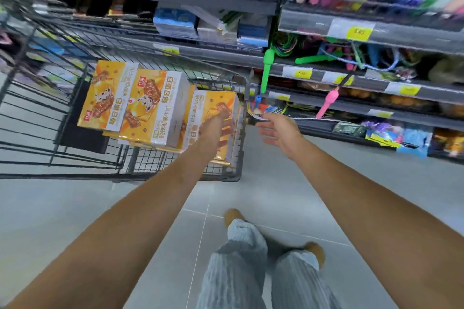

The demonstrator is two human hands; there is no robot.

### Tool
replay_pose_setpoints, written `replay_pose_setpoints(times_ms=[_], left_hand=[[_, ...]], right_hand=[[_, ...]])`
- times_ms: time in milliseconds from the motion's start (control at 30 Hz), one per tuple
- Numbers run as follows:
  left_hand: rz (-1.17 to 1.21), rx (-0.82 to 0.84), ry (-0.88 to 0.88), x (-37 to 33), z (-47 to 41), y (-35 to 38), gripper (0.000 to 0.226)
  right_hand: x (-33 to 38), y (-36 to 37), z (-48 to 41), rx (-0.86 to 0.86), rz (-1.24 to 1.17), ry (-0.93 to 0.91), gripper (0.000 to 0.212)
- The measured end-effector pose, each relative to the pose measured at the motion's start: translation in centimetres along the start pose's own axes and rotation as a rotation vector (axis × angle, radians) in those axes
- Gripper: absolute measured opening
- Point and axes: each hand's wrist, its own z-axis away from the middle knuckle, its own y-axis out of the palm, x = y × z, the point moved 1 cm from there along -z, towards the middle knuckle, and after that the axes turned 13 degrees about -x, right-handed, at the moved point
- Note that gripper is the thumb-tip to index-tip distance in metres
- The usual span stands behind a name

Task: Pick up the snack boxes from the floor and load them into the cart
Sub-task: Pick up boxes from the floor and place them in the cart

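Three snack boxes are showing in the wire cart (pixel 233 175): a far box (pixel 105 95), a middle box (pixel 150 108), and a near box (pixel 216 108) standing against the cart's near corner. You are reaching your left hand (pixel 216 128) onto that near box, fingers spread flat on its face, seemingly seating it rather than gripping it. Your right hand (pixel 278 130) is hanging open and empty just outside the cart rim. Loading looks like the step in hand; next you would be letting go and turning back toward the grey tiled floor (pixel 276 183), where no box is showing. Store shelves (pixel 326 108) of bright goods are lining the aisle.
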Motion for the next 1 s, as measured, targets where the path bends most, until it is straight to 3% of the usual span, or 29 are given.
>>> replay_pose_setpoints(times_ms=[200, 333, 633, 733, 867, 1000], left_hand=[[-0.157, 0.064, 0.217, 0.1, 7.2, 9.1, 0.033], [-0.248, 0.116, 0.267, 1.7, 12.6, 16.7, 0.019], [-0.563, 0.349, 0.396, 12.2, 28.5, 38.2, 0.028], [-0.646, 0.459, 0.44, 15.9, 33.5, 44.5, 0.02], [-0.766, 0.581, 0.482, 19.8, 38.2, 51.1, 0.011], [-0.873, 0.662, 0.53, 23.4, 42.8, 57.0, 0.017]], right_hand=[[-1.4, -12.4, 0.7, -0.062, -0.129, -0.043, 0.011], [-3.5, -21.6, 1.8, -0.103, -0.193, -0.052, 0.011], [-11.7, -48.5, 7.1, -0.359, -0.397, -0.057, 0.013], [-15.1, -56.1, 8.9, -0.446, -0.47, -0.051, 0.014], [-18.5, -63.4, 10.5, -0.529, -0.59, -0.017, 0.012], [-21.8, -69.7, 11.8, -0.605, -0.711, -0.007, 0.01]])
